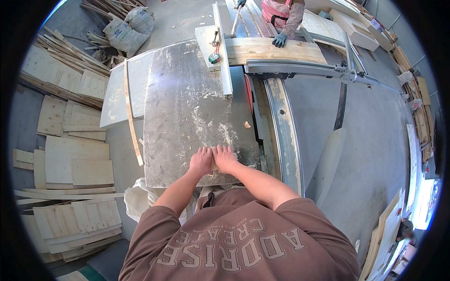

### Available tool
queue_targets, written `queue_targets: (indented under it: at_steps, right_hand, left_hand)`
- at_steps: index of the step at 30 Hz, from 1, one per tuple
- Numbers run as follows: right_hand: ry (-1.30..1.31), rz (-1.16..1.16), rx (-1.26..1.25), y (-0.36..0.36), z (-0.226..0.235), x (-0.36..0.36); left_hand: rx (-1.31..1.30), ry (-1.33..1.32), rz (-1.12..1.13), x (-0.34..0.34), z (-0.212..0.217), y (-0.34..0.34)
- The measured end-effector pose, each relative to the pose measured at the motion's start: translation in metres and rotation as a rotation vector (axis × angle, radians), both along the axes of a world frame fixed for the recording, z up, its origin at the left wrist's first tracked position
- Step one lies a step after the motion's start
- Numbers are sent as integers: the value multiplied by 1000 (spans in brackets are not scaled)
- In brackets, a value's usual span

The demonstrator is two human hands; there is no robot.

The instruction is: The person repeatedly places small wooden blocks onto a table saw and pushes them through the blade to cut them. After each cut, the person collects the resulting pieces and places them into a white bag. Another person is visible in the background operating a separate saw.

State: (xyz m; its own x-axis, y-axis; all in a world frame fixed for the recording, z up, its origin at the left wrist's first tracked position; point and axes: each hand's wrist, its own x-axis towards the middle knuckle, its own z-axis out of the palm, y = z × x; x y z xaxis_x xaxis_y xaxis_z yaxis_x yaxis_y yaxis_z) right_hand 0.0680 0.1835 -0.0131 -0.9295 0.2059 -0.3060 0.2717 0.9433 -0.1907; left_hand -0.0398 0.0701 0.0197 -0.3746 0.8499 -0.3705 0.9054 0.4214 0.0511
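Observation:
My left hand (202, 160) and my right hand (225, 159) are side by side, thumbs close together, at the near edge of the dark saw table (171, 107). Their fingers are curled and pressed together. Something pale, wood-coloured shows between them; most of it is hidden, so I cannot make out what it is. Pale sawdust (204, 122) is scattered on the tabletop beyond my hands. A small wood chip (247, 124) lies to the right of it, near the slot with a red strip (249, 93).
Across the table, a co-worker's gloved hand (280, 40) rests on a wide board (248, 49) beside the metal fence (222, 51). A green tape measure (214, 58) lies left of the fence. A thin wood strip (131, 112) crosses the left side. Panels (77, 159) are stacked at left.

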Motion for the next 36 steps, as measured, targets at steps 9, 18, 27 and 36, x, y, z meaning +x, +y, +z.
queue_targets:
  at_steps: [9, 18, 27, 36]
  right_hand:
    - [41, -6, -1, -1, -5, 0]
    - [32, -13, -18, 1, -5, 0]
    - [32, -12, -5, 2, -5, 0]
    - [-16, 0, -15, 2, 4, -1]
  left_hand:
    - [28, 14, -4, 0, -2, -2]
    - [11, -12, 10, 0, 3, 1]
    - [31, -11, 20, 0, 2, 1]
    - [-2, -32, 9, -2, 2, 0]
